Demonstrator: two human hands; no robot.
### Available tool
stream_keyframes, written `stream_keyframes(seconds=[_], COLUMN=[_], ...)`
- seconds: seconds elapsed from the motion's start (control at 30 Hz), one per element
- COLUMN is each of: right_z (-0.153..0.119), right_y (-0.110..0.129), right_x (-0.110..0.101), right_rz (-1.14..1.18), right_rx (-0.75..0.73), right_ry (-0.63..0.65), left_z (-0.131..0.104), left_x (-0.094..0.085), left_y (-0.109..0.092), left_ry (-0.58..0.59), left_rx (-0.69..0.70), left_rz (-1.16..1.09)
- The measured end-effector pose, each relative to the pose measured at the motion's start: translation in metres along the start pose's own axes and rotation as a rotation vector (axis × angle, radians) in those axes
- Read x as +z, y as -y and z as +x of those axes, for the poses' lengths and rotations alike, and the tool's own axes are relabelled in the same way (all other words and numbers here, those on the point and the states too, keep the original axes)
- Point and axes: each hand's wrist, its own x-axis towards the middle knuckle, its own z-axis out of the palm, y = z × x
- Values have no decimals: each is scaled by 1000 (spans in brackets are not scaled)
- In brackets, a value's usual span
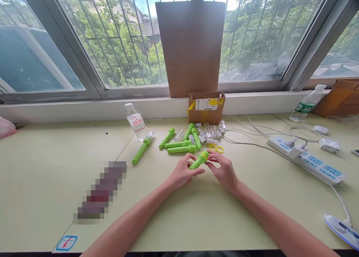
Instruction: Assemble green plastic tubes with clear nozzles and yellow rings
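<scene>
My left hand [183,172] is wrapped round a green plastic tube [198,161] near the table's middle. A yellow ring sits around the tube's threaded end, where the fingers of my right hand [223,170] are closed on it. Just beyond lie several loose green tubes [181,149], and two yellow rings [216,148] rest beside them. Several clear caps or small bottles [207,130] are clustered behind the rings. Off to the left, one green tube [141,151] with a clear piece on its end lies apart from the others.
A small cardboard box [206,117] stands at the back, near a water bottle [137,123]. On the right are a power strip [307,160], cables and another bottle [307,104]. A blurred dark object [102,191] lies at left.
</scene>
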Motion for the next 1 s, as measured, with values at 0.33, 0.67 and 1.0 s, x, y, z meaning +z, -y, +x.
stream_keyframes(seconds=[0.33,0.67,1.0], right_z=[1,0,0], right_y=[0,2,1], right_x=[1,1,1], right_rz=[29,40,54], right_rx=[40,32,68], right_ry=[13,15,17], left_z=[2,3,3], left_x=[2,0,0], left_y=[0,0,0], left_ry=[-23,-20,3], left_rx=[90,59,61], left_rz=[11,28,-37])
